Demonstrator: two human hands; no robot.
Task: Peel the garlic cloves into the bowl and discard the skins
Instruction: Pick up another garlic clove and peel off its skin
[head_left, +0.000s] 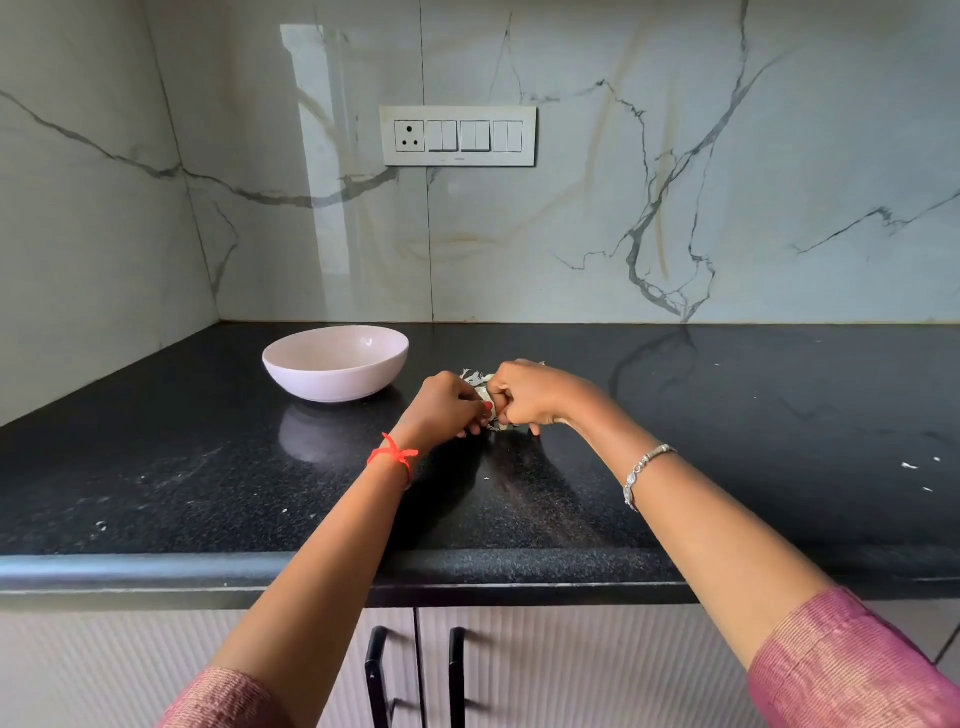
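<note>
Pinching garlic (496, 415) between both hands on counter (208, 467): left hand (449, 405), right hand (530, 395), fingers curled tight. I cannot tell its long axis. Bowl (332, 382) lies far-left; left hand nearer.

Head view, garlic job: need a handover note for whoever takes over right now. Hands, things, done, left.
Left hand: fingers curled, pinching the garlic.
Right hand: curled round the same garlic from the other side. Both hands are low over the counter.
Bowl: upright on the counter, left of the hands. No cloves show in the visible part of its inside.
Done: peeling looks begun, as papery skin sticks up between the hands.
Left: peel the cloves, drop them in the bowl, discard the skins. A few white flecks lie on the counter at right.
</note>
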